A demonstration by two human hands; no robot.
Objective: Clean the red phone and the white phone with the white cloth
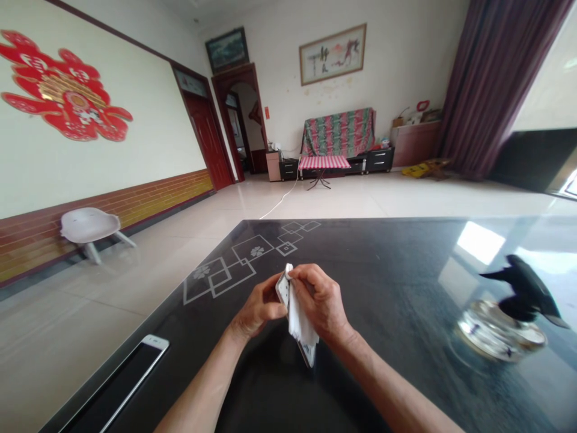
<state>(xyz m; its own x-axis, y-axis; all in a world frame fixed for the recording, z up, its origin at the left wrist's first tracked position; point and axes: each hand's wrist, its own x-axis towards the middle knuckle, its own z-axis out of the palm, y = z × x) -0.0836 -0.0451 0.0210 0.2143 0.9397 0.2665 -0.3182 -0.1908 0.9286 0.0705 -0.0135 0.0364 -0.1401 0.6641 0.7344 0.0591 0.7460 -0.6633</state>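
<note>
Above the black table, my left hand [258, 308] grips the edge of a thin white slab [282, 291], which looks like a phone held on edge. Its lower corner points down toward the tabletop. My right hand [321, 299] pinches a folded white tissue [300, 319] and presses it against the slab's upper end. The tissue hangs down over the side facing right and hides much of it. Fingers of both hands meet close together near the top of the slab.
A white phone with a dark screen [124, 385] lies at the table's left edge. On the right stands a clear spray bottle [500, 331] with a black trigger head. The black table [360, 252] carries a grey square pattern. Beyond are a plastic chair [92, 225] and a striped small table [323, 162].
</note>
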